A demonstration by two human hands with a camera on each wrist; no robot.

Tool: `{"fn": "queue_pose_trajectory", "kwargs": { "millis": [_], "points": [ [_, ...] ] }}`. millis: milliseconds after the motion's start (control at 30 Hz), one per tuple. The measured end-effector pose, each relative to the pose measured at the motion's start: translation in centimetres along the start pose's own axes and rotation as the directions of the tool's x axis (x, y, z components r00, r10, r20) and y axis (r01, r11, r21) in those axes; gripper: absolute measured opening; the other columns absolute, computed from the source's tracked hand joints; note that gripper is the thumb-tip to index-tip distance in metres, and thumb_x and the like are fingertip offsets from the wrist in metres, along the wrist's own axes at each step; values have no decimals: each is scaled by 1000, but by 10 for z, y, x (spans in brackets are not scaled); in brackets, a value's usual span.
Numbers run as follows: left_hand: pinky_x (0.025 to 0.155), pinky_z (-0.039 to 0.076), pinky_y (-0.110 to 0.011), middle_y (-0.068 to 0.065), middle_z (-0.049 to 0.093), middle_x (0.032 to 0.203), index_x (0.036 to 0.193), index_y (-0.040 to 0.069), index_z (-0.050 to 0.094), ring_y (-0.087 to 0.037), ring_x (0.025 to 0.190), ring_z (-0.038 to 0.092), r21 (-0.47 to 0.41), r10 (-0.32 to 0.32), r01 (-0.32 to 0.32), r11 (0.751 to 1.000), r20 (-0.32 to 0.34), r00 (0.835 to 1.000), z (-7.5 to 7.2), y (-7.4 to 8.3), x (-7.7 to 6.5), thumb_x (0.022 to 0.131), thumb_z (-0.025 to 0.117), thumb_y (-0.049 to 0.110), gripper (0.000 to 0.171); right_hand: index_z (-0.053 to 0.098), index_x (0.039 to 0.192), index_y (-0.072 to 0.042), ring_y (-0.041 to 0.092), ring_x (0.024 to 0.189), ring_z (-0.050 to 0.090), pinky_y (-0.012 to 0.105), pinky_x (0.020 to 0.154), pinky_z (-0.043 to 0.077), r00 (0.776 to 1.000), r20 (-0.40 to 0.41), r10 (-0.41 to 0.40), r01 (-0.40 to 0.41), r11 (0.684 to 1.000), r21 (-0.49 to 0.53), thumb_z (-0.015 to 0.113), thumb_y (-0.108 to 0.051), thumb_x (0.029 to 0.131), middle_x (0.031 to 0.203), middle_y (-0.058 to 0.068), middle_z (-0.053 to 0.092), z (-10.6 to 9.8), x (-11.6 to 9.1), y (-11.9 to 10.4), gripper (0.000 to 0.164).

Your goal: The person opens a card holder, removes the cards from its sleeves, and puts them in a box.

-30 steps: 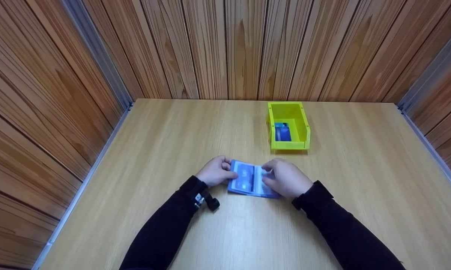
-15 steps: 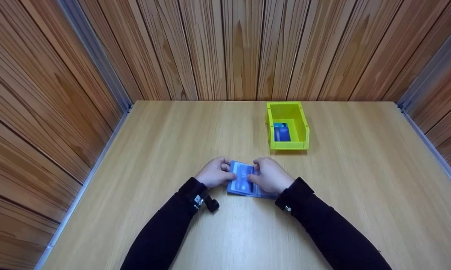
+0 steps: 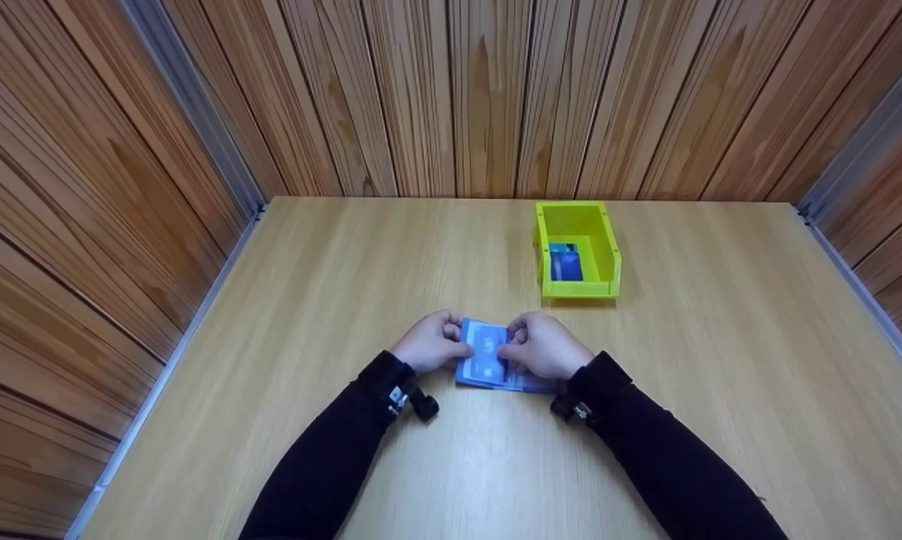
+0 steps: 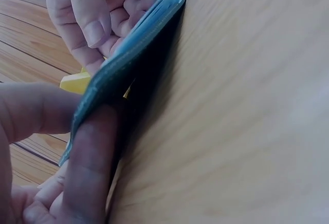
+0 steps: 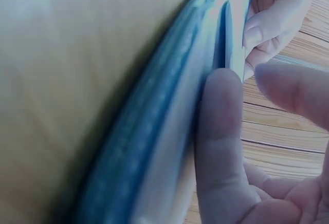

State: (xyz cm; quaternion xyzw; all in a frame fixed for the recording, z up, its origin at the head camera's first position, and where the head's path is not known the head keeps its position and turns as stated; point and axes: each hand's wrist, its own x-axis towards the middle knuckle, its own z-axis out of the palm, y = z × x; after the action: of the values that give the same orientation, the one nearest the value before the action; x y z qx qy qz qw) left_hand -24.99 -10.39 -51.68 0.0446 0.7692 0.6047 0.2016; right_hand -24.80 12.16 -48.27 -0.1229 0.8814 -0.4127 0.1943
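A blue card holder (image 3: 485,358) lies spread open before me, its inner sleeves glossy and pale. My left hand (image 3: 430,343) pinches its left edge, thumb on top in the head view; the left wrist view puts the stitched cover (image 4: 131,52) between two fingers, tilted up off the table. Over its middle is my right hand (image 3: 545,346). In the right wrist view, one finger of that hand (image 5: 221,131) lies straight against a sleeve edge (image 5: 234,34), a gap showing between it and the neighbouring fingertip. The palm covers much of the right half.
Beyond the hands stands a yellow open-front bin (image 3: 612,259) holding a dark blue card-like item (image 3: 566,265). The wooden table (image 3: 331,285) meets plank walls (image 3: 488,97) at the back and sides. A small dark device (image 3: 423,405) sticks out from the left wrist.
My right hand has moved left, from the right half of the card holder to the inner edge of its left half. The left hand and the bin stay put.
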Motion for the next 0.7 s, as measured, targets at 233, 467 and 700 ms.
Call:
{"fn": "queue_pose_trajectory", "kwargs": {
  "millis": [233, 467, 700],
  "points": [
    [68, 60, -30, -3, 65, 90, 119, 1, 49, -15, 79, 66, -22, -5, 5, 1000, 4, 1000, 1, 0, 0, 83, 72, -1, 43, 55, 110, 1, 16, 63, 68, 30, 58, 57, 999, 18, 36, -38, 992, 119, 72, -12, 89, 78, 7, 71, -1, 4, 4, 30],
    [69, 59, -29, -4, 67, 93, 120, 2, 49, -15, 81, 66, 14, -4, 4, 1000, 11, 1000, 0, 0, 1, 84, 73, 2, 43, 51, 121, 5, 17, 59, 67, 30, 56, 58, 998, 61, 13, -22, 988, 154, 69, -6, 89, 76, 9, 70, 0, 6, 7, 38],
    [69, 59, -31, -6, 67, 93, 121, 2, 48, -17, 79, 66, -7, -1, 1, 1000, 34, 999, 0, 1, -2, 86, 70, 0, 42, 51, 121, 2, 18, 60, 68, 31, 57, 59, 998, 59, 35, -47, 978, 206, 69, -3, 89, 78, 12, 70, 0, 4, 6, 38]
  ]
}}
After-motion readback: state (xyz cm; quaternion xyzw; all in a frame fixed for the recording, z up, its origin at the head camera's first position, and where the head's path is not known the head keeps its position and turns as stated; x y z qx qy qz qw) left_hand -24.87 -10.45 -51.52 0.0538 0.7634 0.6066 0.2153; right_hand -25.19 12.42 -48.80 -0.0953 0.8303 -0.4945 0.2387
